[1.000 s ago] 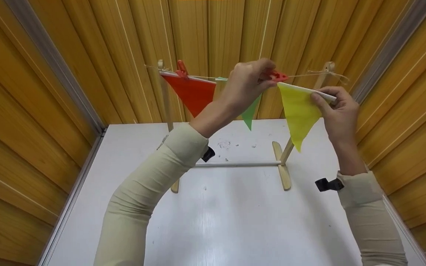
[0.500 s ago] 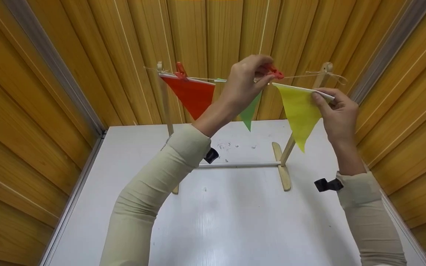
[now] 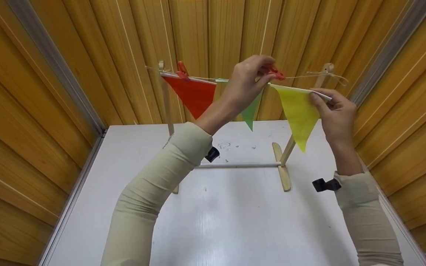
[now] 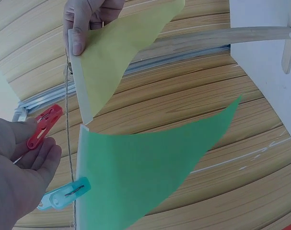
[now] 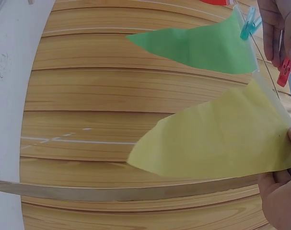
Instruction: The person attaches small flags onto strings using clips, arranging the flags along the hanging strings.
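Note:
My left hand [image 3: 248, 75] pinches a red clothespin [image 4: 45, 127] beside the string [image 4: 67, 103], at the string's height. With thumb and fingers, my right hand [image 3: 338, 112] holds a yellow pennant [image 3: 298, 114] by the right part of its white top strip. The pennant hangs point down just below the string. In the left wrist view its free end comes right up to the corner of a green pennant [image 4: 140, 163], which a blue-green clothespin [image 4: 71, 193] clips to the string. My left hand hides part of the green pennant in the head view.
A red pennant [image 3: 192, 92] hangs at the left under another red clothespin [image 3: 182, 69]. The string is tied to two wooden posts, the right post [image 3: 322, 79] standing on a wooden foot [image 3: 284, 177]. A white rod [image 3: 240, 164] runs low across the white table [image 3: 213, 218].
My right hand has carried the yellow pennant slightly left, its free end nearer the green one. My left hand has shifted a little left with the red clothespin.

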A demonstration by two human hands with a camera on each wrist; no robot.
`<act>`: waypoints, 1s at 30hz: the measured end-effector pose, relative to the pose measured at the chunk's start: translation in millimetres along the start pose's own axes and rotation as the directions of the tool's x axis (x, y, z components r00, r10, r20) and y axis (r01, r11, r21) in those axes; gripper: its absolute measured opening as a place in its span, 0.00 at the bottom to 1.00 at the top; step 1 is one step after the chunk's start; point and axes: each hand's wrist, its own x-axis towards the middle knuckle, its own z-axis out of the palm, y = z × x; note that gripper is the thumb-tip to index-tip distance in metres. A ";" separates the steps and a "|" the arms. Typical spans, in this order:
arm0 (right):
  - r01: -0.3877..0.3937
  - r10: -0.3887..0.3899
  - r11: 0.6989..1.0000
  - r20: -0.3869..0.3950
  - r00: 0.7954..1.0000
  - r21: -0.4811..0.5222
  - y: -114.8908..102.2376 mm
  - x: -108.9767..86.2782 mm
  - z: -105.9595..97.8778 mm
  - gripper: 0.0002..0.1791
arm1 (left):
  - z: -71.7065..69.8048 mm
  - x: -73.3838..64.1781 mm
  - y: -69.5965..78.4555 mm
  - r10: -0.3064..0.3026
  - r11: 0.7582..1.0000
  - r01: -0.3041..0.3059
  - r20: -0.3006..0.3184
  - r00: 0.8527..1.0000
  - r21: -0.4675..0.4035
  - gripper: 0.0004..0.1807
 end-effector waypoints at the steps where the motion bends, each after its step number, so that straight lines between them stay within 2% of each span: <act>1: 0.003 -0.003 1.000 -0.002 1.000 0.003 0.0 0.0 0.3 0.12 | -0.1 0.0 -0.5 0.000 1.000 0.000 -0.003 1.000 0.004 0.20; 10: 0.038 -0.038 0.999 0.010 0.999 0.025 0.7 2.5 0.9 0.11 | -0.4 0.7 -3.8 0.014 0.999 -0.013 -0.025 1.000 0.042 0.21; 14: 0.029 -0.029 0.999 -0.007 1.000 0.014 0.8 2.3 -0.3 0.11 | -0.4 1.1 -3.0 -0.004 0.999 0.004 -0.018 1.000 0.038 0.21; 30: 0.041 -0.043 0.998 -0.036 0.998 -0.040 -3.2 4.9 -4.7 0.10 | 0.1 4.1 -0.7 0.011 1.000 -0.011 -0.003 1.000 0.011 0.20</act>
